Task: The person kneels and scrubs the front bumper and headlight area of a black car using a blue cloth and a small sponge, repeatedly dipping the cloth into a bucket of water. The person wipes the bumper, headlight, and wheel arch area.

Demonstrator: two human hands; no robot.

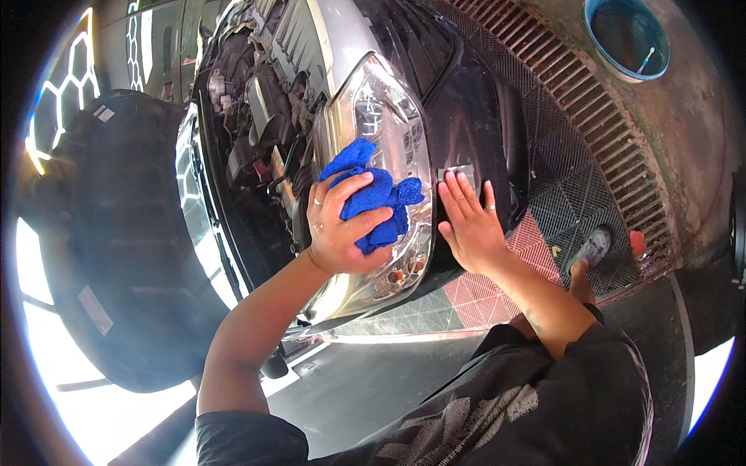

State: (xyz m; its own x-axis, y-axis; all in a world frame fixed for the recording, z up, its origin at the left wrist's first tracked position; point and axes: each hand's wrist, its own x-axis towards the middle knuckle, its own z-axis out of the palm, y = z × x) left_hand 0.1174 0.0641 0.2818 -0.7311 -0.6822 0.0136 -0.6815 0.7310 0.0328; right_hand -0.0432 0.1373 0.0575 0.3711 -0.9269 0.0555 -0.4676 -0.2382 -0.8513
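My left hand point(344, 227) grips a bunched blue cloth point(373, 198) against the clear lens of a car headlight point(379, 128). The cloth hides the middle of the lens. On the dark bumper point(466, 128) just right of the lamp, my right hand point(473, 230) lies flat with its fingers spread. Its fingertips rest on a small grey patch point(454, 172); whether this is a loose sheet or something stuck to the bumper, I cannot tell.
The hood point(116, 233) stands raised at left, exposing the engine bay point(262, 110). A blue bucket point(626, 38) with a brush-like handle in it stands at upper right, beyond a rusty floor grate point(600, 110). Black and red floor tiles point(484, 297) lie beneath the bumper.
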